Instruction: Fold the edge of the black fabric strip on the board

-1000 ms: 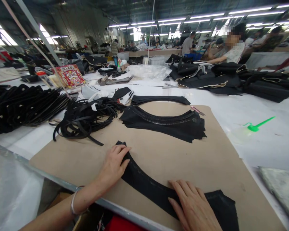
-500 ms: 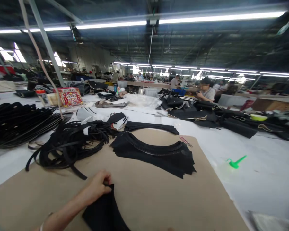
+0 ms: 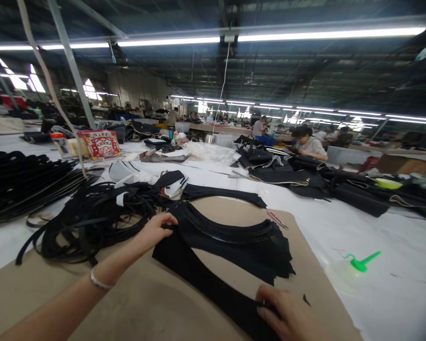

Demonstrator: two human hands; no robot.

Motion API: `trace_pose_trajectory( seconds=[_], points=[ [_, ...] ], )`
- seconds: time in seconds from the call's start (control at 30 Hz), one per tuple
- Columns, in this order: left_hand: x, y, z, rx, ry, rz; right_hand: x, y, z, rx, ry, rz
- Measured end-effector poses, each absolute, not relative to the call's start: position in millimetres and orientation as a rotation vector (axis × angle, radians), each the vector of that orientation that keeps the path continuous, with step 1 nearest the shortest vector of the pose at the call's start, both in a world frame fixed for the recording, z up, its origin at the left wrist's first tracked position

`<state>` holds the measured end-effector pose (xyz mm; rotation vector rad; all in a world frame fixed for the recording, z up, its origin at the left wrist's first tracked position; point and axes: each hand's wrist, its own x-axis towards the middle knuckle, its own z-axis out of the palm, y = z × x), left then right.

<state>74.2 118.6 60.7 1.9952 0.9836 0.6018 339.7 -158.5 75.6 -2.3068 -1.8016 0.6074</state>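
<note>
A long, curved black fabric piece [image 3: 206, 279] stretches between my two hands over the brown board. My left hand [image 3: 161, 227] pinches its far left end, close to the stack of similar curved black pieces [image 3: 234, 246]. At the near right end, my right hand [image 3: 284, 308] is closed on the other tip, fingers bent around the edge. Part of the stack's left side is hidden behind the held piece. A tangle of black strips [image 3: 92, 222] lies to the left of my left hand.
The brown board [image 3: 128, 303] rests on a white table [image 3: 341, 218]. Pink tweezers [image 3: 277, 220] lie near its right edge, and a bottle with a green spout [image 3: 362, 263] stands further right. Black pieces [image 3: 28, 184] are piled at left. A co-worker [image 3: 310, 144] sits across the table.
My left hand has moved up and forward with the black fabric piece, to the stack's left end. My right hand has come into view holding the other end.
</note>
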Motion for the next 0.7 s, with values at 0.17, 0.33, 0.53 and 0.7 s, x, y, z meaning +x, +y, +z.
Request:
trace_pose_trajectory(
  seconds=[0.17,0.33,0.53,0.7],
  points=[
    [92.0,154.7,67.3,2.077,1.081,0.64,346.6,-108.6,101.6,-2.333,-1.893,0.327],
    [87.2,160.3,59.5,2.249,1.161,0.49,349.1,-106.8,96.3,-2.355,-1.886,0.487],
    [128.0,118.7,55.0,2.528,0.985,0.374,343.8,-126.9,77.5,-2.351,-1.787,0.832],
    [203.6,80.5,42.7,2.646,0.629,0.265,344.2,-139.9,74.1,-2.433,-1.848,0.878]
  ],
)
